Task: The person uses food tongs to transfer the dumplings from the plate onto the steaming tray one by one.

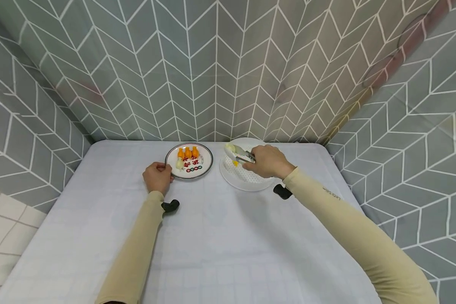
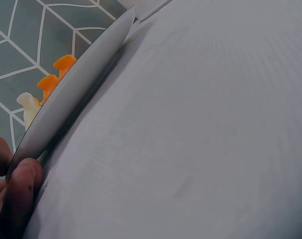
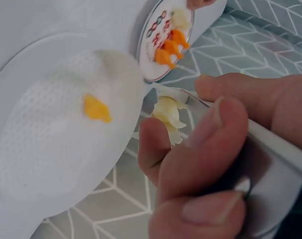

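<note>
My left hand [image 1: 158, 177] pinches the left rim of a round white plate [image 1: 206, 165] with a dark edge line and red characters. On this plate lie several small orange dumpling-like pieces [image 1: 188, 153] and a pale one [image 1: 179, 163]. My right hand [image 1: 267, 161] grips metal tongs [image 1: 247, 154] over a white perforated steamer tray [image 1: 247, 184]. Between the tongs' tips is a pale yellow dumpling-like piece [image 3: 167, 112], partly hidden by fingers in the right wrist view. An orange piece [image 3: 96, 108] sits in the tray.
A white cloth covers the table [image 1: 213, 236]. Grey chevron-patterned curtains [image 1: 197, 84] stand close behind the plate and tray, and along both sides. Black wrist-worn parts [image 1: 170, 206] stick out beside the wrists.
</note>
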Tool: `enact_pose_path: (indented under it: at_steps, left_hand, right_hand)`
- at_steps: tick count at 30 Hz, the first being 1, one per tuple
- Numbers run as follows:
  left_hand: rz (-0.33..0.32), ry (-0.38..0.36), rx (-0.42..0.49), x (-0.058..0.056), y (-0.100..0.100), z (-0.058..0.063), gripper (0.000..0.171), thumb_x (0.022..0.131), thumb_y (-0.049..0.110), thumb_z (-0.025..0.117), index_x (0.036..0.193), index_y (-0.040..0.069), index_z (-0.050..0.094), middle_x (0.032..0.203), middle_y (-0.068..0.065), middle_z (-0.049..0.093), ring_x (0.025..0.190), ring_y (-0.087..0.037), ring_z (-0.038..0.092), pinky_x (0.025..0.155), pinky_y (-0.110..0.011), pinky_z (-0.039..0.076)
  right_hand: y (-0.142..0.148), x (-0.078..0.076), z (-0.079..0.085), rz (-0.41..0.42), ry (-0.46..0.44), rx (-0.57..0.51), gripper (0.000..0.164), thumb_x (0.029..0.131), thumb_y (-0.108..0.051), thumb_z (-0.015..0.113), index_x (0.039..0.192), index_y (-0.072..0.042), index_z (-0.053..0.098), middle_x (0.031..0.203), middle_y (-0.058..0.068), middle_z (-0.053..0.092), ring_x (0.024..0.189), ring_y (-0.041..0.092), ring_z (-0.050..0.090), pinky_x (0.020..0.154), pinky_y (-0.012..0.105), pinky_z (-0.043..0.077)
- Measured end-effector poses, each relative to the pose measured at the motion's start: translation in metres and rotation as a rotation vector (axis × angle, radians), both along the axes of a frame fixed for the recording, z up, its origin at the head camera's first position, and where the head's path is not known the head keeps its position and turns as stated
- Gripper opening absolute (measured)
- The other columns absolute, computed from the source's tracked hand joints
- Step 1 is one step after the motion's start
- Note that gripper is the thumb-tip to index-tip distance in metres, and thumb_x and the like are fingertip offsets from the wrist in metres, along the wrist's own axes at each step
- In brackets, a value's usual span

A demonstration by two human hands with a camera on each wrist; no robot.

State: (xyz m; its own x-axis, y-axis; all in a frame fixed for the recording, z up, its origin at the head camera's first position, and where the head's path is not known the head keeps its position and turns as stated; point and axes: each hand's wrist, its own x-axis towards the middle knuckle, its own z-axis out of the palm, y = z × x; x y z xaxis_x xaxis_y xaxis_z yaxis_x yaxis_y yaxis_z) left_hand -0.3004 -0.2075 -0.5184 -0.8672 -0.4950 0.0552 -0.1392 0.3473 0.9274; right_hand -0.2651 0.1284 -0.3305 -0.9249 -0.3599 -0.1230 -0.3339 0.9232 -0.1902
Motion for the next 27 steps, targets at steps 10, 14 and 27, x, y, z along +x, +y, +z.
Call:
enact_pose_path:
  at_steps: [10,14,27]
  left_hand:
    - [0.009,-0.026,0.021,-0.002,0.0,0.001,0.023,0.095,0.019,0.062,0.109,0.001,0.064,0.084,-0.01,0.063,0.051,-0.01,0.063,0.048,-0.02,0.054]
    - [0.01,-0.028,0.009,-0.002,0.001,0.001,0.023,0.095,0.019,0.061,0.11,0.001,0.064,0.084,-0.01,0.063,0.052,-0.01,0.064,0.048,-0.02,0.055]
    - [0.01,-0.016,0.0,-0.005,0.0,-0.003,0.022,0.095,0.019,0.062,0.107,0.001,0.064,0.084,-0.012,0.064,0.052,-0.011,0.064,0.048,-0.02,0.055]
  right_hand:
    - [0.025,-0.008,-0.009,-0.055,-0.008,0.004,0.035,0.09,-0.042,0.066,0.087,-0.007,0.062,0.076,0.004,0.06,0.068,0.021,0.055,0.054,0.03,0.041]
    - [0.034,-0.014,-0.015,-0.086,-0.03,0.004,0.036,0.09,-0.042,0.065,0.088,-0.006,0.061,0.078,0.006,0.061,0.068,0.021,0.057,0.053,0.03,0.043]
    - [0.045,-0.023,-0.038,-0.125,-0.194,-0.048,0.035,0.091,-0.038,0.066,0.089,-0.003,0.063,0.065,0.006,0.064,0.053,0.016,0.062,0.047,0.024,0.046]
